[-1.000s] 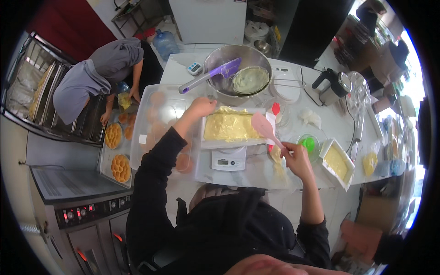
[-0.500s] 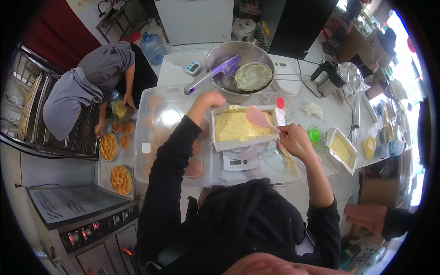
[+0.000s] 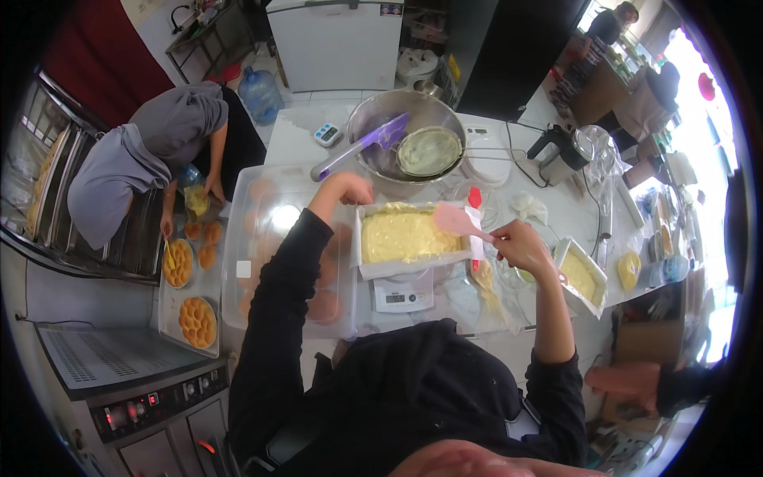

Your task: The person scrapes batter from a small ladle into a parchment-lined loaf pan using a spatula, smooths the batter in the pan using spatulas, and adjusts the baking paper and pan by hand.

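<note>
Batter (image 3: 405, 236) is filling the pan (image 3: 413, 265), its top looking uneven; the right hand (image 3: 523, 246) is gripping a spatula (image 3: 459, 222), the left hand (image 3: 351, 189) curling, hold unclear.

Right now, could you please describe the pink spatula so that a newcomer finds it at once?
On the white table, find the pan of yellow batter nearest the scale. At its right end, the pink spatula is held in the right grip. Its pink blade sets it apart from the purple spatula in the steel bowl.
</note>
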Tool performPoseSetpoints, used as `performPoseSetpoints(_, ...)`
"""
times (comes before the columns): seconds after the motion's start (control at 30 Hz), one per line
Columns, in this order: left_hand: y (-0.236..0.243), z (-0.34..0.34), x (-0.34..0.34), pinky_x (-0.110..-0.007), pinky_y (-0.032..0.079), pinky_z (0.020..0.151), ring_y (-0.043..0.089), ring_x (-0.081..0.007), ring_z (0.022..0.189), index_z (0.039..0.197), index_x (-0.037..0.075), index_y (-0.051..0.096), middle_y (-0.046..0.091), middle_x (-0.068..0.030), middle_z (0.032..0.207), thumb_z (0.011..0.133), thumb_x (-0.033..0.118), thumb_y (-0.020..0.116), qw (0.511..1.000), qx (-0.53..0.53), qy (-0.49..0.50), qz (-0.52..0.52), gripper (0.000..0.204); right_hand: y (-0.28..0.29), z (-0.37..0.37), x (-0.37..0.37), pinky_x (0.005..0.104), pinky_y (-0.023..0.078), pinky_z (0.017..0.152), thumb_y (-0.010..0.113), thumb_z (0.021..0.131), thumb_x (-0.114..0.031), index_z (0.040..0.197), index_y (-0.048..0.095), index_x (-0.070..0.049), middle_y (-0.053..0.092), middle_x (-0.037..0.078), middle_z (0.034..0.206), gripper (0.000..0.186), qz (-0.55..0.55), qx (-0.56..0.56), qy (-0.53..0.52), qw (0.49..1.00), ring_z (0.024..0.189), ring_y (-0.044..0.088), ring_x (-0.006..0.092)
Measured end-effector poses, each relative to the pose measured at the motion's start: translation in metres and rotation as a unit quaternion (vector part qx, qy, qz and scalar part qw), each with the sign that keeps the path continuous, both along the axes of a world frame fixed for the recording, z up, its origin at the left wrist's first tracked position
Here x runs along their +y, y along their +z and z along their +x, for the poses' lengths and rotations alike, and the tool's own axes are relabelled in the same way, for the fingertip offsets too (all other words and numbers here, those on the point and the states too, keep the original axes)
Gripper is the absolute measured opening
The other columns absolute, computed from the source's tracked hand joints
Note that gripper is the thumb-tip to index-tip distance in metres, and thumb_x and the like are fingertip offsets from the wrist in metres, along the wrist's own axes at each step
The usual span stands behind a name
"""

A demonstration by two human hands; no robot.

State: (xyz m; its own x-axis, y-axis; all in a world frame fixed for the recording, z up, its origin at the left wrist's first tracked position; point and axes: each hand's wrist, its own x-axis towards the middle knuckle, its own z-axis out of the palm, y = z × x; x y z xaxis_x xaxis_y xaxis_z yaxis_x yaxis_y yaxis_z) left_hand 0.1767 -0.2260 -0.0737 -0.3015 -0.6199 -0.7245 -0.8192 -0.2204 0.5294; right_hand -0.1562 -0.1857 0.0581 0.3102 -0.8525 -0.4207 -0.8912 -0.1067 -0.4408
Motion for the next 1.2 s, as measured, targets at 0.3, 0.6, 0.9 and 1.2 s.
performPoseSetpoints(0.3, 0.008, 0.001, 0.009, -0.027, 0.029, 0.037, 0.036, -0.0115, 0.041, 0.061, 0.005, 0.053, 0.040, 0.0003, 0.049, 0.066, 0.021, 0.058, 0.999, 0.034, 0.012, -0.034, 0.018, 0.001, 0.011, -0.003, 0.0278, 0.041, 0.045, 0.051, 0.074, -0.019, 0.087, 0.064, -0.002, 0.057, 0.008, 0.054, 0.025, 0.024, -0.036, 0.065, 0.997, 0.042, 0.051, 0.0142)
performPoseSetpoints(0.6, 0.059, -0.021, 0.056, -0.033, 0.044, 0.061, 0.057, -0.0263, 0.068, 0.072, 0.005, 0.059, 0.059, -0.0131, 0.069, 0.065, 0.017, 0.059, 0.883, -0.015, 0.164, -0.439, 0.014, 0.014, -0.009, -0.004, 0.0292, 0.044, 0.049, 0.049, 0.071, -0.014, 0.090, 0.064, -0.004, 0.058, 0.010, 0.056, 0.026, 0.020, -0.019, -0.001, 1.000, 0.045, 0.053, 0.0166)
performPoseSetpoints(0.9, 0.036, -0.006, 0.045, -0.025, 0.041, 0.059, 0.052, -0.0093, 0.065, 0.077, 0.003, 0.055, 0.058, -0.0032, 0.069, 0.071, 0.012, 0.056, 0.922, 0.228, 0.152, -0.274, 0.011, -0.019, 0.007, -0.005, 0.0300, 0.043, 0.049, 0.050, 0.073, -0.014, 0.093, 0.064, -0.011, 0.058, 0.007, 0.057, 0.024, -0.092, -0.030, 0.096, 0.991, 0.046, 0.053, 0.0155)
performPoseSetpoints(1.2, 0.039, -0.023, 0.037, -0.023, 0.043, 0.060, 0.056, -0.0087, 0.064, 0.085, 0.002, 0.061, 0.063, -0.0062, 0.073, 0.071, 0.017, 0.062, 0.909, 0.227, 0.212, -0.277, 0.021, -0.019, 0.036, -0.003, 0.0361, 0.043, 0.058, 0.051, 0.071, -0.012, 0.092, 0.063, -0.009, 0.057, 0.016, 0.064, 0.023, -0.114, -0.046, 0.118, 0.985, 0.057, 0.054, 0.0298)
